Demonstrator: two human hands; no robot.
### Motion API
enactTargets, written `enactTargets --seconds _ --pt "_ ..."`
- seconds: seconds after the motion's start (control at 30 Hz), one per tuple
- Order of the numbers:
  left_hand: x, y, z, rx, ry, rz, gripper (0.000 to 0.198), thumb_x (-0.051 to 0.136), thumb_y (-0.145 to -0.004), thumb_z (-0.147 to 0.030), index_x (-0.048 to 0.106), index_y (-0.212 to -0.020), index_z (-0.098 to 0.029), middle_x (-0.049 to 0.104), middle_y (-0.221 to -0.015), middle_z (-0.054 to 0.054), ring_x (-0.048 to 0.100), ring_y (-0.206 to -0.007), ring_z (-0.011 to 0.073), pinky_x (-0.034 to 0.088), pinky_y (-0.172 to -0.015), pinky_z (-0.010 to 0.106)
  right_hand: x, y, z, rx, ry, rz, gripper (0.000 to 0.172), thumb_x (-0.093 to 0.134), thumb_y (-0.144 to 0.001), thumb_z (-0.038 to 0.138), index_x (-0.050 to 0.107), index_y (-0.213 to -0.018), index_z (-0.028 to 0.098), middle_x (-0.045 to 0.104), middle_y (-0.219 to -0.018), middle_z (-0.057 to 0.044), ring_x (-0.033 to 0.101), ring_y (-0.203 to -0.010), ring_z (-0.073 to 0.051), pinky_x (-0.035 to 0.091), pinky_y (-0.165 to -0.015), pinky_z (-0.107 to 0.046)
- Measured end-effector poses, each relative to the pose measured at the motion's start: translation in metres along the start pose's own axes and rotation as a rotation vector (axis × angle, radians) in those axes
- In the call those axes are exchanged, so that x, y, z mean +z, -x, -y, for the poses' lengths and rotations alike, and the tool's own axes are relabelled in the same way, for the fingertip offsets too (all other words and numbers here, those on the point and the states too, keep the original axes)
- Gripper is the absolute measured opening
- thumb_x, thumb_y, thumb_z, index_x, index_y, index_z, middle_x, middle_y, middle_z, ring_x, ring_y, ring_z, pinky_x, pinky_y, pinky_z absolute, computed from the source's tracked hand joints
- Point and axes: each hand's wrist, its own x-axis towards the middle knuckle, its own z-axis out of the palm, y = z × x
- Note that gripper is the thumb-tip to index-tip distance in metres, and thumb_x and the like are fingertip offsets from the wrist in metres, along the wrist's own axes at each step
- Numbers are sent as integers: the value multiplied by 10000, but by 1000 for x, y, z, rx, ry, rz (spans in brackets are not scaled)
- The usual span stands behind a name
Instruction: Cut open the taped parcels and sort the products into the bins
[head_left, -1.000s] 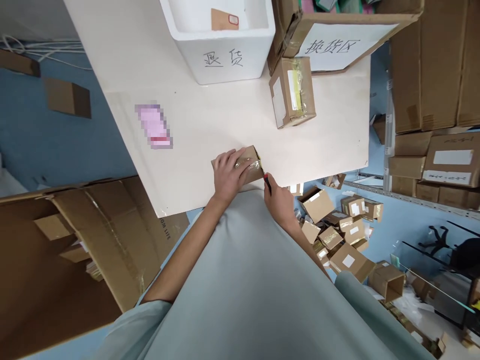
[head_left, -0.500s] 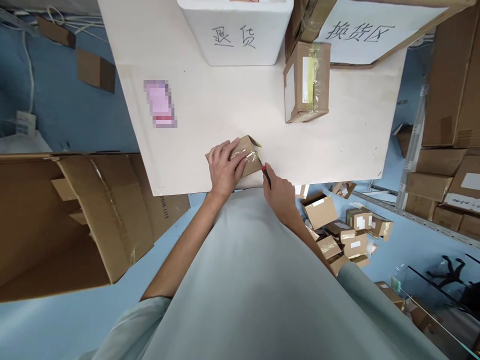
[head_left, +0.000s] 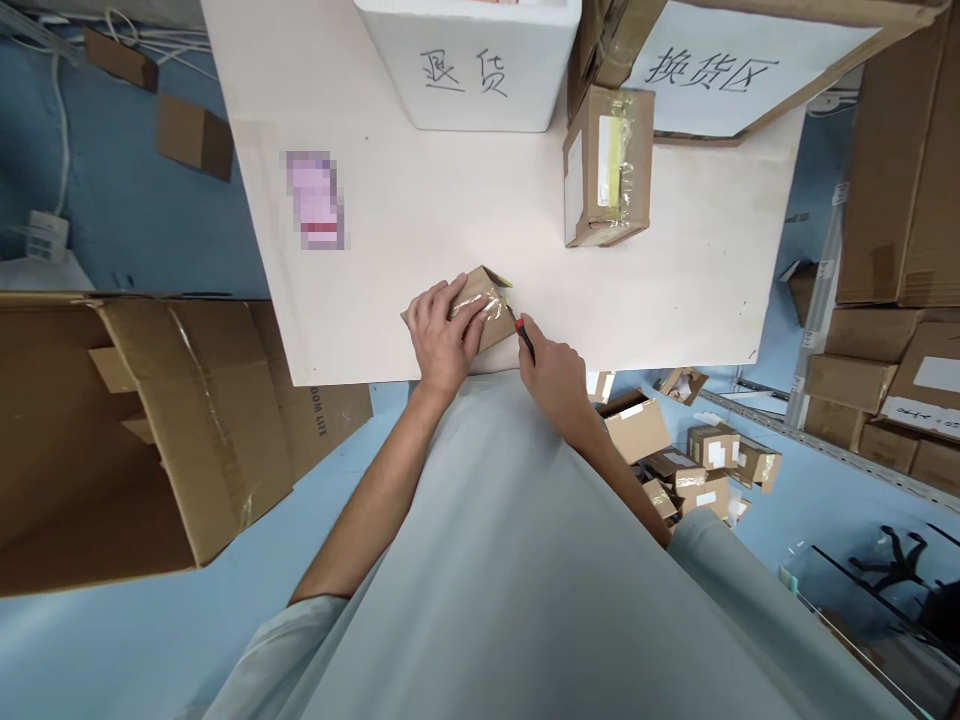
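A small cardboard box (head_left: 491,322) lies near the front edge of the white table, with shiny clear tape across its top. One flap at its far right end stands slightly raised. My left hand (head_left: 444,335) is laid over the box's left part, fingers curved across it and thumb on the tape, gripping it. In my right hand (head_left: 551,370) is a box cutter (head_left: 523,337) with a red and black handle. Its tip points at the box's right end by the taped edge; whether the blade is inside the cardboard I cannot tell.
Across the table (head_left: 420,190) stand a white foam bin (head_left: 472,85), a taped carton (head_left: 609,165) and a larger labelled box (head_left: 731,65). A blurred pink item (head_left: 316,200) lies at left. A big open carton (head_left: 195,420) flanks the table; several boxes (head_left: 705,470) litter the floor at right.
The whole view has shifted slightly. My right hand has moved the box cutter a little away from me along the box's right end. My left hand keeps its hold on the box.
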Motion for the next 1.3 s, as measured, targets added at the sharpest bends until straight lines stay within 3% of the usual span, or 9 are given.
enactTargets --seconds 0.2,0.33,0.43,0.63,0.73,0.83,0.93,1.1,1.3 --pt "5 0 2 -4 -49 -84 348 567 -1177 -536 811 -1328 -339 686 -1663 107 588 -1531 370 370 -1279 612 -4 -18 18 -28 43 -23 621 294 -1216 166 342 -1834 172 836 -1196 -184 820 -1113 -300 592 -947 -375" --pt "6 -4 6 -41 -36 -79 351 572 -1174 -524 801 -1353 -328 660 -1684 132 567 -1552 374 352 -1291 619 -6 -28 19 -27 -30 -47 578 361 -1223 236 405 -1797 187 846 -1221 -182 817 -1155 -318 598 -993 -399" --pt "4 -4 7 -44 -16 -67 343 585 -1166 -517 806 -1350 -330 652 -1692 134 558 -1571 380 346 -1301 622 2 -27 4 -3 -177 -112 542 369 -1225 304 476 -1744 190 866 -1201 -160 827 -1098 -308 607 -999 -400" --pt "-8 12 20 27 -46 -129 400 560 -1170 -541 802 -1370 -293 702 -1634 154 609 -1553 349 411 -1310 594 32 -37 -59 -63 -671 -215 549 311 -1213 492 587 -1601 219 878 -1086 -52 764 -671 -172 629 -798 -296" --pt "-19 30 37 24 -67 -144 464 531 -1173 -565 780 -1428 -267 717 -1610 176 603 -1581 347 403 -1341 618 48 -70 -87 35 -509 -243 510 405 -1193 421 615 -1604 203 871 -1105 -90 803 -828 -213 615 -928 -345" --pt "-34 51 57 14 -69 -157 510 497 -1178 -579 777 -1455 -255 723 -1599 193 600 -1596 349 423 -1347 633 62 -109 -104 198 -296 -260 561 429 -1182 340 539 -1696 142 793 -1379 -229 782 -1170 -302 564 -1067 -432" --pt "-48 69 73 -8 -64 -159 533 459 -1188 -579 780 -1466 -256 709 -1617 199 584 -1616 351 459 -1334 632 71 -134 -112 244 -245 -258 651 455 -1150 266 416 -1766 59 680 -1515 -314 721 -1288 -337 534 -1092 -442" --pt "-62 92 83 -44 -72 -225 533 441 -1204 -534 771 -1499 -238 683 -1630 231 603 -1575 365 498 -1300 626 75 -149 -89 39 -474 -337 573 501 -1078 220 601 -1598 1 632 -1587 -344 642 -1410 -330 463 -1232 -458" --pt "-67 113 89 -190 -111 -287 588 409 -1194 -593 799 -1474 -253 713 -1381 220 722 -1299 340 625 -1127 560 83 -154 -20 -302 -790 -62 398 586 -1066 397 850 -1204 132 888 -1221 -134 805 -1155 -247 615 -1083 -379"
